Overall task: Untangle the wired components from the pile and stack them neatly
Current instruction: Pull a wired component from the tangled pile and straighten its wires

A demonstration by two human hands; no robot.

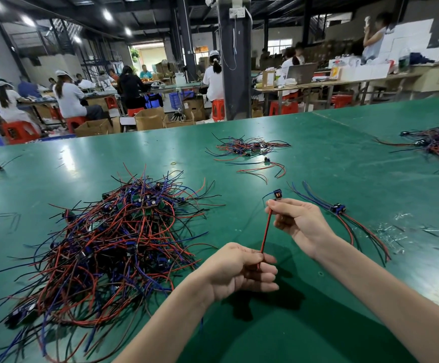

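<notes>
Between both hands' fingers [267,258] stretches a wired component [266,232].

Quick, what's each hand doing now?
Left hand: pinches the wire pair at its lower end.
Right hand: pinches its upper end, below the blue component.

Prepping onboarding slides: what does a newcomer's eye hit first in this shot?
The big tangled pile of red, blue and black wires on the green table, left of centre. Then the left hand and right hand in the middle, pinching one wired component by its red-and-black lead between them. Right of them lies a small sorted stack.
</notes>
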